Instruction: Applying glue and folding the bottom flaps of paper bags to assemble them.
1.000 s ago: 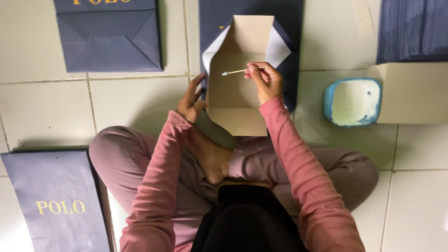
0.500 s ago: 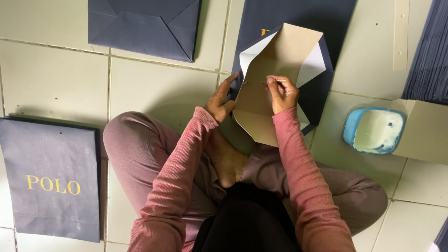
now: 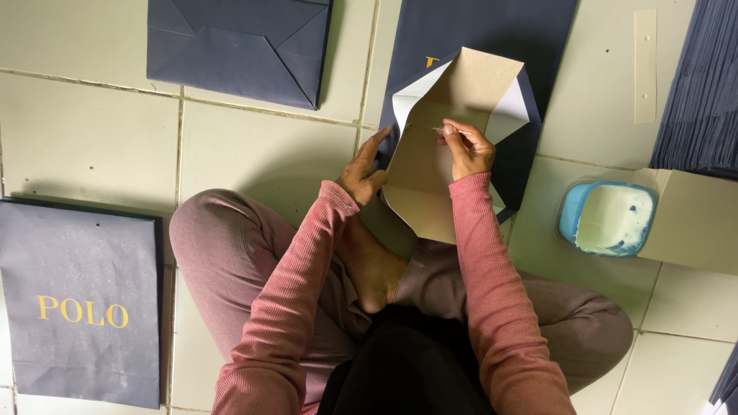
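Head view shows the left hand (image 3: 365, 173) with its grip closed on the left edge of an unfolded navy paper bag (image 3: 453, 146), propped over the lap, near the middle of the tiled floor (image 3: 254, 154). Meanwhile the right hand (image 3: 467, 147) pinches a thin stick (image 3: 450, 130) shut against the bag's cardboard base. Judging by the blue glue tub (image 3: 607, 219) at right, a slipping stick could smear paste beyond the fold, or a loosened left grip could let the bag tip.

Navy paper bag (image 3: 530, 146) with tan cardboard insert (image 3: 438, 169); blue tub (image 3: 607, 219); pale tiles (image 3: 84, 138).
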